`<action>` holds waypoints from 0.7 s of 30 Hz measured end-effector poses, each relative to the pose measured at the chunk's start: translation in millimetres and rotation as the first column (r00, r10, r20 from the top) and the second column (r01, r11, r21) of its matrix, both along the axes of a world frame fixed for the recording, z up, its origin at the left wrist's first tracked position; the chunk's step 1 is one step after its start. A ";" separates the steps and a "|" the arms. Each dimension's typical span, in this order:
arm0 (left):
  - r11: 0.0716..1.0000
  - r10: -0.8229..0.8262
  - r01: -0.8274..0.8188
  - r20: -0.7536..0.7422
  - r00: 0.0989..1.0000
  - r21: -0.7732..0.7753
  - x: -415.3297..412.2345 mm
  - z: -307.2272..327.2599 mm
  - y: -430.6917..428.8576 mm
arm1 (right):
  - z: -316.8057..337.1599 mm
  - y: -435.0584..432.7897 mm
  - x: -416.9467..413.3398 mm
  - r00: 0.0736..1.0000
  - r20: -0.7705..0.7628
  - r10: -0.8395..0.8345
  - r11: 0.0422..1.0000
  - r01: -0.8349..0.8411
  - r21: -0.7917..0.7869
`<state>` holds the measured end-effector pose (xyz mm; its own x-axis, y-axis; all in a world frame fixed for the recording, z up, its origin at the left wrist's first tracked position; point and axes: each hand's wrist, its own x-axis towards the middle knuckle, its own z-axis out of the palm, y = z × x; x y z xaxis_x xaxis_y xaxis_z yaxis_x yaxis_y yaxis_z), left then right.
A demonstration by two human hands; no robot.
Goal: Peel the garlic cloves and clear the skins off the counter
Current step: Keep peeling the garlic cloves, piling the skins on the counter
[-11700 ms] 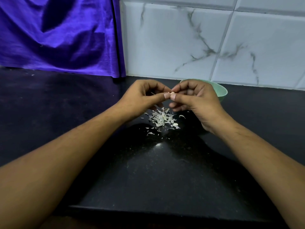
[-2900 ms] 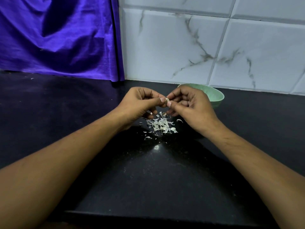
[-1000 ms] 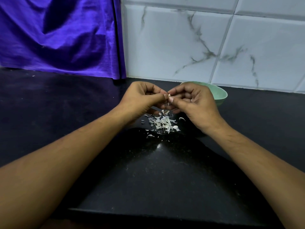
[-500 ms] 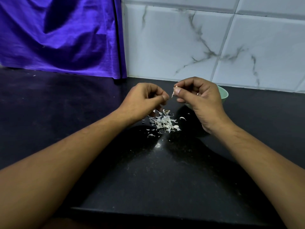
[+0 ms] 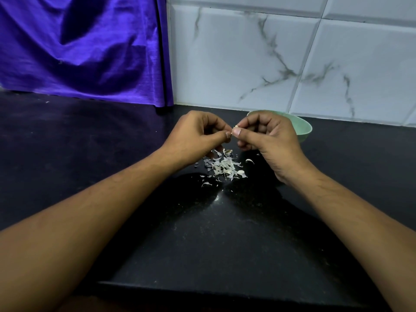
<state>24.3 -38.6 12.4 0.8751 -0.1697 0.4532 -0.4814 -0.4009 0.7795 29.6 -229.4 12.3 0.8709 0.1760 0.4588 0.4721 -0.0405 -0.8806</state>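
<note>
Lying on the black counter point(image 5: 202, 233), the pile of skins point(image 5: 225, 166) comes nearest. Just above the pile, the right hand point(image 5: 267, 140) pinches a garlic clove point(image 5: 236, 127). The left hand point(image 5: 198, 136), fingers curled, meets it; whether it grips is unclear. Beyond the pile, rightward, stands a green bowl point(image 5: 304, 129).

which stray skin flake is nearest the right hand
The curved white flake lying alone right of the skin pile, beside the right hand; other strays lie at the pile's near left.
</note>
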 end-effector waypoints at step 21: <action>0.944 -0.110 0.033 -0.218 0.970 -0.328 -13.4 7.5 -9.4 | 1.9 1.9 -2.9 0.975 -0.150 0.166 0.975 -0.140 0.172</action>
